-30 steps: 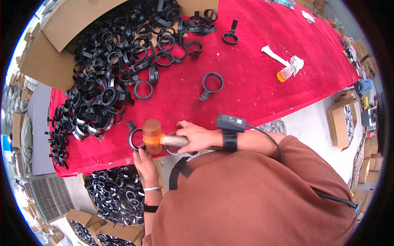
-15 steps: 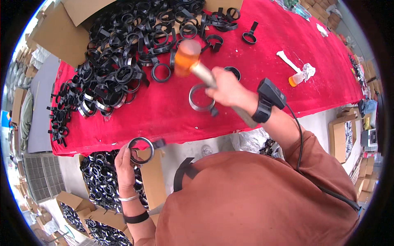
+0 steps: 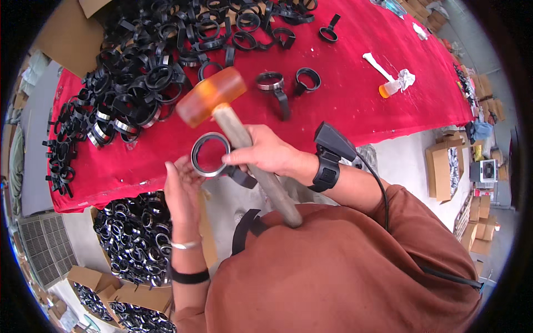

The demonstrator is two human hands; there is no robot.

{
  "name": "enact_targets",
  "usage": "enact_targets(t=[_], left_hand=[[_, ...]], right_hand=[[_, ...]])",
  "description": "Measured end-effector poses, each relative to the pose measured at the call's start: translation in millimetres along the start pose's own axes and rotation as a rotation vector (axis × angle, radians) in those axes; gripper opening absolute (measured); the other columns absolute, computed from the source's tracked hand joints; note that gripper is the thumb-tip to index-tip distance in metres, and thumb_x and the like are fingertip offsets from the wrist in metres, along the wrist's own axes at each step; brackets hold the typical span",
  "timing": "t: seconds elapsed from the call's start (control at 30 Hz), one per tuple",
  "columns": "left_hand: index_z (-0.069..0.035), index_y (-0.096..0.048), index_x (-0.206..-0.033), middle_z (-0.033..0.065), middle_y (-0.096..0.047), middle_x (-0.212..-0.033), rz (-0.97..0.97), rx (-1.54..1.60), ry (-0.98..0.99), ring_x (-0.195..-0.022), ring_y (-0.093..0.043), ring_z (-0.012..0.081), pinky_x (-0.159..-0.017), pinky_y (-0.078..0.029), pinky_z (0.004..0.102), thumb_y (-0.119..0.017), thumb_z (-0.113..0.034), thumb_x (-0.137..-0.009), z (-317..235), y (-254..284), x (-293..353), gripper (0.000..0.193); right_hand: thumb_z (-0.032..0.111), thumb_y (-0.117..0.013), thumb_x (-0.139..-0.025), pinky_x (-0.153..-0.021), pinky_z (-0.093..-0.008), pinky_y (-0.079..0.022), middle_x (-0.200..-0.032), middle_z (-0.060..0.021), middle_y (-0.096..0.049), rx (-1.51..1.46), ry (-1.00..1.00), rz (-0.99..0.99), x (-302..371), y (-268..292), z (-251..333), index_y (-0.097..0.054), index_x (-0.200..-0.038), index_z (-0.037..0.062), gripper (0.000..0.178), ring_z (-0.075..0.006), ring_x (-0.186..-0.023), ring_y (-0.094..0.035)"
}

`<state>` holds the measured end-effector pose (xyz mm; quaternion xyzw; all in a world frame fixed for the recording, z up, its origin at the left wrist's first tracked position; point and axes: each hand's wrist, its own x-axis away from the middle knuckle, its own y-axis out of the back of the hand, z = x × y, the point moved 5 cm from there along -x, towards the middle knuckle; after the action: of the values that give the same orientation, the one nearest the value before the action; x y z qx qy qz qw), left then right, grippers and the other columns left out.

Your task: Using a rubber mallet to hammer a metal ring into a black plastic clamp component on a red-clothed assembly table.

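Note:
My right hand (image 3: 266,152) grips the wooden handle of a mallet (image 3: 239,130) with an amber-orange head, raised over the table's front edge. A black ring clamp (image 3: 195,150) with a silvery inner rim and a dark tab hangs between my hands. My right thumb tip touches its right side. My left hand (image 3: 183,186) is at its left, thumb lifted away and fingers loosely spread against the ring's edge. Beyond the mallet, a silver-banded ring (image 3: 270,81) and a black ring (image 3: 307,80) lie on the red cloth.
A large heap of black rings (image 3: 139,83) covers the table's left and back. A second mallet (image 3: 383,77), wrapped in white, lies at right on the red cloth (image 3: 355,111). Below the front edge stands an open carton of rings (image 3: 133,238), with more cartons (image 3: 139,297) lower left.
My right hand has brought the mallet back toward me, beside the ring clamp. My left hand has moved up and right and loosened its grip. The silver-banded ring lies farther back.

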<state>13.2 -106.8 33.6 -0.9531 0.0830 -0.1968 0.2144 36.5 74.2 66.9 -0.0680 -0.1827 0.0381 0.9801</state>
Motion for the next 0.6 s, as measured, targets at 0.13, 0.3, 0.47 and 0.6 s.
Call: enact_targets(t=[0.13,0.3,0.47,0.6], left_hand=[[0.000,-0.051,-0.113,0.0060,-0.057,-0.101,-0.019,-0.165,0.085,-0.089,-0.050,0.0124,-0.080,-0.038,0.0311,-0.036,-0.046,-0.095,68,-2,36,0.051],[-0.006,-0.056,-0.096,0.0012,-0.057,-0.084,0.030,-0.337,0.056,-0.072,-0.045,0.0072,-0.066,-0.035,0.0211,-0.046,-0.032,-0.095,104,14,8,0.028],[-0.002,-0.055,-0.086,0.0044,-0.058,-0.080,-0.012,-0.542,0.036,-0.079,-0.050,0.0139,-0.078,-0.039,0.0292,-0.044,-0.020,-0.094,107,51,6,0.023],[-0.003,-0.058,-0.085,0.0036,-0.058,-0.084,0.047,-0.594,-0.031,-0.079,-0.048,0.0111,-0.074,-0.037,0.0270,-0.043,-0.025,-0.094,102,45,2,0.028]], right_hand=[[0.009,-0.072,-0.074,-0.050,-0.0249,-0.046,-0.069,-0.0046,-0.058,-0.130,-0.050,-0.165,-7,-5,-37,-0.053,-0.087,0.0009,0.024,-0.0110,-0.058,-0.057],[0.010,-0.073,-0.074,-0.055,-0.0269,-0.053,-0.084,-0.0083,-0.059,-0.086,-0.027,-0.353,-1,4,-67,-0.049,-0.098,-0.0019,0.036,-0.0142,-0.069,-0.061],[0.018,-0.071,-0.076,-0.060,-0.0280,-0.047,-0.088,-0.0073,-0.059,0.728,-0.047,-0.526,47,44,-64,-0.051,-0.104,-0.0022,0.040,-0.0136,-0.072,-0.057],[0.021,-0.065,-0.081,-0.066,-0.0308,-0.045,-0.085,-0.0083,-0.059,0.554,0.060,-0.512,78,51,-88,-0.051,-0.112,-0.0017,0.041,-0.0162,-0.073,-0.056]])
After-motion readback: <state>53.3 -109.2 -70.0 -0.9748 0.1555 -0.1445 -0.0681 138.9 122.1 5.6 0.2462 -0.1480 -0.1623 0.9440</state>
